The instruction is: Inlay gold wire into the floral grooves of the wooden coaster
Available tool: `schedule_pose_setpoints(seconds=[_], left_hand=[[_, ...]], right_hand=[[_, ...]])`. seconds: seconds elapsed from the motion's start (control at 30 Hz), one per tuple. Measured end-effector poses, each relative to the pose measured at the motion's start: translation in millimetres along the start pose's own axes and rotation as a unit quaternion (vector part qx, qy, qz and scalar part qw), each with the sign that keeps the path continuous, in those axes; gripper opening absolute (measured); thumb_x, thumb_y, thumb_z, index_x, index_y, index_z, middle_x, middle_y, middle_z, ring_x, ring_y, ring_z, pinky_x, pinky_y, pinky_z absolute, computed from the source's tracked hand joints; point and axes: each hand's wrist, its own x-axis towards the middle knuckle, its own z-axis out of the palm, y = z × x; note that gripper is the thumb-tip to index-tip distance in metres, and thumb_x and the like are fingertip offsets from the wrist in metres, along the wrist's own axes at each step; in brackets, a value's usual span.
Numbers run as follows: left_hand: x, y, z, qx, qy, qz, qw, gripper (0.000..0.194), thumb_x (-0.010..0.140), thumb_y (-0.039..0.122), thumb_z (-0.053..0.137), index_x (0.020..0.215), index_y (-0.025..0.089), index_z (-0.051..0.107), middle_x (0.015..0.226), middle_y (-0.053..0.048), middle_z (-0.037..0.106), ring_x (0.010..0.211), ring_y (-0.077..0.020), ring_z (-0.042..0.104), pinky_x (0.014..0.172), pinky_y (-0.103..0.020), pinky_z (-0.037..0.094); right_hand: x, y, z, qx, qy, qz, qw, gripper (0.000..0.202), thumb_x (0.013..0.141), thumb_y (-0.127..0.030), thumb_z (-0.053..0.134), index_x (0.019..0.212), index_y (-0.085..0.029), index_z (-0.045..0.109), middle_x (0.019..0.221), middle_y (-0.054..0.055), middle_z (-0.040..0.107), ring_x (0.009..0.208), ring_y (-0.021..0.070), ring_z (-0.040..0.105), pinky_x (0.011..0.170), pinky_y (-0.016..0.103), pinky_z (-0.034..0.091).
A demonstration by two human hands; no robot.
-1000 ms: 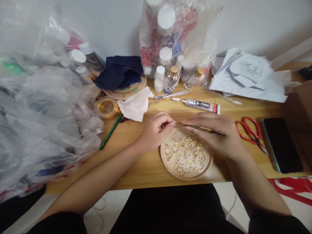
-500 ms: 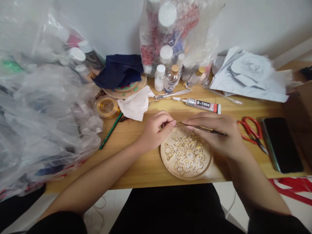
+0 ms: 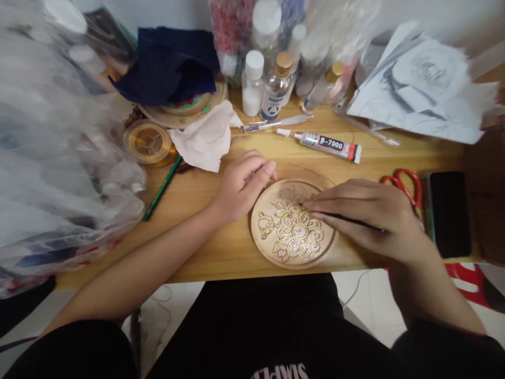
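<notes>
- At the desk edge, a round wood disc [image 3: 294,223] w/ gold wire flower lies flat, right in front of the person.
- Just changed: right hand [image 3: 366,216] has come down onto the disc; a sec ago it hovered above the top rim w/ the tool tip meeting the left fingers. Now the tip sits on the flower, upper middle.
- Camera dipped too, so the whole desk looks shifted; disc itself seems not to have moved on the wood.
- My read: whatever was passed at the tool tip is now being set into the pattern.
- Right grip: narrow pinch, thumb + fingers closed on a thin dark tool [image 3: 347,220], held low & nearly flat; fingertips touching the disc face.
- Left hand [image 3: 240,184]: loosely curled at the disc's upper-left rim, thumb and forefinger near each other. Can't tell if anything is between them.
- Nearby: glue tube [image 3: 329,145] behind the disc, red scissors [image 3: 402,181] and phone [image 3: 447,213] to the right, tissue [image 3: 203,139] and wire spool [image 3: 149,142] to the left, bottles [image 3: 276,87] at the back.
</notes>
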Motion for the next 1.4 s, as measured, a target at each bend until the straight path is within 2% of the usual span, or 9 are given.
schedule_pose_setpoints(seconds=[0.2, 0.53, 0.7, 0.93, 1.27, 1.4], left_hand=[[1.1, 1.0, 0.4, 0.003, -0.006, 0.014, 1.000, 0.032, 0.099, 0.029, 0.046, 0.070, 0.020, 0.058, 0.070, -0.001, 0.057, 0.072, -0.0144, 0.058, 0.068, -0.031, 0.047], [1.9, 2.2, -0.2, 0.017, -0.018, 0.029, 0.999, 0.029, 0.099, 0.022, 0.045, 0.072, 0.020, 0.057, 0.068, 0.000, 0.055, 0.068, -0.0117, 0.053, 0.064, -0.029, 0.043], [2.2, 0.8, -0.1, 0.022, -0.019, 0.039, 0.999, 0.031, 0.100, 0.025, 0.045, 0.072, 0.019, 0.057, 0.068, 0.000, 0.055, 0.068, -0.0120, 0.053, 0.065, -0.030, 0.043], [2.9, -0.2, -0.8, 0.034, -0.026, 0.023, 0.999, 0.039, 0.099, 0.044, 0.045, 0.070, 0.022, 0.055, 0.068, 0.000, 0.056, 0.068, -0.0137, 0.054, 0.065, -0.031, 0.044], [1.9, -1.1, -0.4, 0.036, -0.022, 0.036, 0.998, 0.034, 0.100, 0.034, 0.046, 0.071, 0.021, 0.057, 0.069, -0.001, 0.057, 0.067, -0.0130, 0.054, 0.064, -0.030, 0.044], [1.8, -2.0, -0.2, 0.036, -0.023, 0.037, 0.998, 0.034, 0.100, 0.034, 0.047, 0.070, 0.021, 0.056, 0.069, -0.001, 0.057, 0.068, -0.0125, 0.054, 0.065, -0.030, 0.043]], right_hand=[[-3.0, 3.6, 19.0, 0.028, -0.012, -0.013, 0.999, 0.014, 0.089, -0.016, 0.062, 0.100, -0.019, 0.071, 0.095, 0.007, 0.077, 0.086, 0.0173, 0.073, 0.072, 0.030, 0.058], [-0.9, 10.1, 28.1, 0.053, -0.029, -0.020, 0.998, 0.015, 0.089, -0.018, 0.062, 0.101, -0.021, 0.071, 0.093, 0.006, 0.077, 0.088, 0.0186, 0.072, 0.078, 0.032, 0.058], [-1.7, 12.5, 29.8, 0.066, -0.042, -0.009, 0.997, 0.018, 0.090, -0.019, 0.061, 0.104, -0.023, 0.071, 0.097, 0.005, 0.077, 0.093, 0.0197, 0.072, 0.080, 0.033, 0.058], [-2.0, 11.7, 29.2, 0.067, -0.042, -0.003, 0.997, 0.018, 0.090, -0.019, 0.061, 0.105, -0.022, 0.071, 0.099, 0.006, 0.077, 0.094, 0.0199, 0.072, 0.081, 0.035, 0.058], [-2.0, 13.8, 30.5, 0.070, -0.042, -0.008, 0.997, 0.018, 0.090, -0.019, 0.061, 0.105, -0.021, 0.070, 0.099, 0.006, 0.076, 0.094, 0.0203, 0.072, 0.081, 0.036, 0.059], [-2.2, 14.0, 29.8, 0.066, -0.043, -0.012, 0.997, 0.019, 0.090, -0.019, 0.061, 0.106, -0.021, 0.071, 0.102, 0.007, 0.076, 0.099, 0.0206, 0.071, 0.086, 0.036, 0.058]])
